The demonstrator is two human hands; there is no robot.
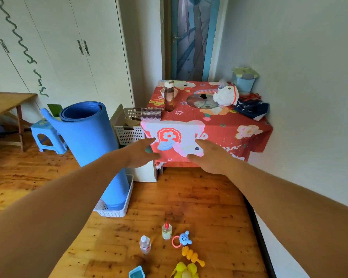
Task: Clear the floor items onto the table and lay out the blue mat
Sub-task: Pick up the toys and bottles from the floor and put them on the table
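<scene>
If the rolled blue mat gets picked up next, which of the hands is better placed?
Probably the left hand: the blue mat stands in a white basket right beside that arm. The right hand hovers farther off, before the tablecloth. Both are open.

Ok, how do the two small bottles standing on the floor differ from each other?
The red-capped bottle has a red top and a pale label. The water bottle has a white cap and a red band. The red-capped bottle stands nearer the table, close beside the rattle, while the water bottle stands apart, further left in the view and nearer the camera. Both are clear and upright on the wooden floor.
</scene>
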